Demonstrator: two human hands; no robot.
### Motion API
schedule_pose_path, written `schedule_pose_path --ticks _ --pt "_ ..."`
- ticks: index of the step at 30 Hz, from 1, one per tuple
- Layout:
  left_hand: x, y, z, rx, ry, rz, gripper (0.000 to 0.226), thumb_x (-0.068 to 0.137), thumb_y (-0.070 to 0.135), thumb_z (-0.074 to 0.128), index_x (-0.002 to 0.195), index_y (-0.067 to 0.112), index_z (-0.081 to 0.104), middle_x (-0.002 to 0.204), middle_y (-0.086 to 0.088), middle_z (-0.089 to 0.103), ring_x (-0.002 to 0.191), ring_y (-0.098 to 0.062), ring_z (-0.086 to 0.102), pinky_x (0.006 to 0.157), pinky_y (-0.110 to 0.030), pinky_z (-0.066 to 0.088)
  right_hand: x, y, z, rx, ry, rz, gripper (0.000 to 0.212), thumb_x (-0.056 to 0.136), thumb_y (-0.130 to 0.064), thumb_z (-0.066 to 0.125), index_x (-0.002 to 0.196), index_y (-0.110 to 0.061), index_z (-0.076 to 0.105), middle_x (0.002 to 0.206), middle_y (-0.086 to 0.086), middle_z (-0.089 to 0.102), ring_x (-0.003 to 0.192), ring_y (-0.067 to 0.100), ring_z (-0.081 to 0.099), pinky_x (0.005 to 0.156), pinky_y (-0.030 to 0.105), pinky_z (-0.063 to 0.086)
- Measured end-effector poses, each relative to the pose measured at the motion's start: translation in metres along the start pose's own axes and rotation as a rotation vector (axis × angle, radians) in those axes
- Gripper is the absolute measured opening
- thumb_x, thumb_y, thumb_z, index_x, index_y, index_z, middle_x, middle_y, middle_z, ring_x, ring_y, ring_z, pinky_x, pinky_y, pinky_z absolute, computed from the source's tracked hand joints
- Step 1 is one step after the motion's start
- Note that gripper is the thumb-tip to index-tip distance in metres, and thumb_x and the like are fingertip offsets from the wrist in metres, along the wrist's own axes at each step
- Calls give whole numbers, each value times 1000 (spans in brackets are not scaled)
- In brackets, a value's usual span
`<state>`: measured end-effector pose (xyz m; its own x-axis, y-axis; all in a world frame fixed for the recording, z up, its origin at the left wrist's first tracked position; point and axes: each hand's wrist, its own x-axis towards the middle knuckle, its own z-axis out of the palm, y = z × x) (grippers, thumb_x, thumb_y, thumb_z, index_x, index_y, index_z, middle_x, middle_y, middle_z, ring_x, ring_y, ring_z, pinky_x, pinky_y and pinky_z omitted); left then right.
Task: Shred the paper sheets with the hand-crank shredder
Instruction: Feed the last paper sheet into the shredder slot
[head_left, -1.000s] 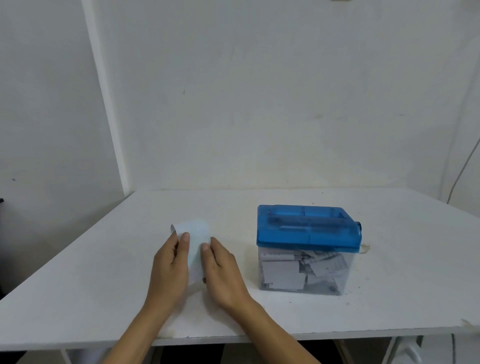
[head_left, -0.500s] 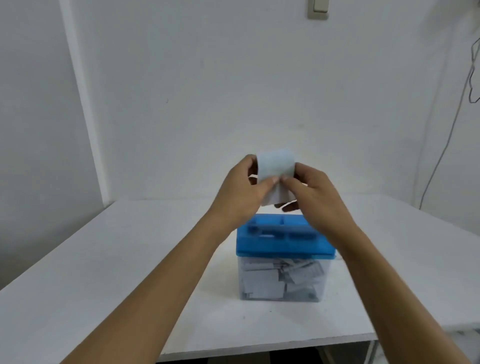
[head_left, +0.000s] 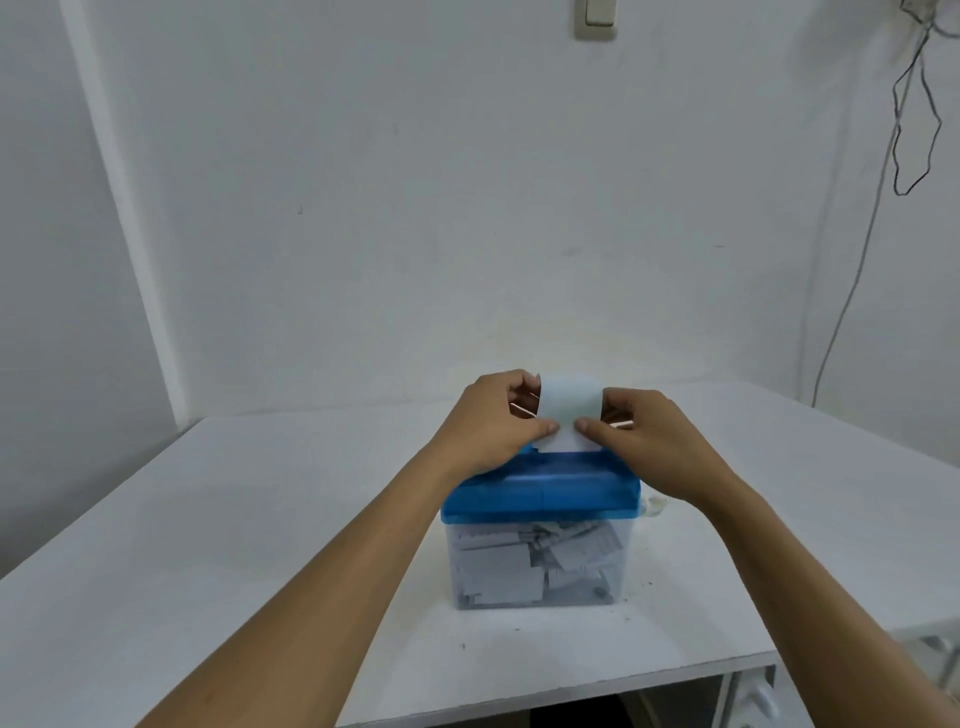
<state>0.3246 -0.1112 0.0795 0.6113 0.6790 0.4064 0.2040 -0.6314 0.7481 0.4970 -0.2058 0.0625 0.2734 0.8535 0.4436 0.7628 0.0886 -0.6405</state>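
Note:
The hand-crank shredder (head_left: 540, 493) has a blue top on a clear bin (head_left: 535, 571) that holds several paper scraps. It stands on the white table (head_left: 208, 519), right of centre. A small white paper sheet (head_left: 567, 410) is held upright over the back of the blue top, its lower edge at the top's surface. My left hand (head_left: 493, 421) pinches the sheet's left side and my right hand (head_left: 649, 441) pinches its right side, thumbs nearly meeting in front. The crank is hidden behind my right hand.
White walls close off the back and left. A light switch (head_left: 596, 18) sits high on the back wall, and a thin cable (head_left: 852, 291) hangs down the wall at the right. The table's front edge (head_left: 571, 696) is close to me.
Both hands lifted the sheet from the table left of the shredder, carried it over the blue top, and lowered it until its lower edge reaches the top.

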Motion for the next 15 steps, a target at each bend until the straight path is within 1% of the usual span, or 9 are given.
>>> schedule_pose_path --ticks 2,4,8,11,13,15 --pt "-2 0 -1 -19 -8 8 28 83 15 80 108 19 68 98 6 74 83 -5 70 72 -15 54 -2 2 -2 18 3 2 19 95 -32 62 112 -25 68 101 -13 70 92 6 65 87 26 57" --pt "-4 0 -2 20 -51 10 30 82 19 81 110 21 68 99 9 74 86 -4 70 76 -16 55 -4 4 -5 27 -12 -14 19 94 -31 64 110 -23 70 100 -12 71 93 9 66 90 29 57" --pt "-5 1 -2 106 -87 22 29 83 23 79 111 23 71 96 12 73 85 -2 67 66 -8 49 -7 7 -8 20 -25 -16 21 92 -28 67 111 -19 70 103 -10 69 98 11 64 91 27 55" --pt "-6 3 0 151 -75 24 30 85 24 78 113 28 70 95 17 70 86 1 65 63 -6 45 -8 6 -9 -13 -25 -22 17 92 -27 67 108 -19 69 104 -10 68 100 11 63 87 23 55" --pt "-6 2 1 169 -71 32 32 86 26 76 117 31 69 94 19 68 87 2 63 63 -5 43 -10 7 -7 -8 -11 -17 16 94 -28 66 108 -23 66 107 -12 66 100 7 62 87 21 54" --pt "-7 1 1 182 -75 33 30 87 27 76 116 33 68 91 20 67 86 3 62 63 -5 44 -14 10 -3 12 19 2 20 96 -36 61 115 -29 57 113 -16 62 104 4 59 89 20 50"
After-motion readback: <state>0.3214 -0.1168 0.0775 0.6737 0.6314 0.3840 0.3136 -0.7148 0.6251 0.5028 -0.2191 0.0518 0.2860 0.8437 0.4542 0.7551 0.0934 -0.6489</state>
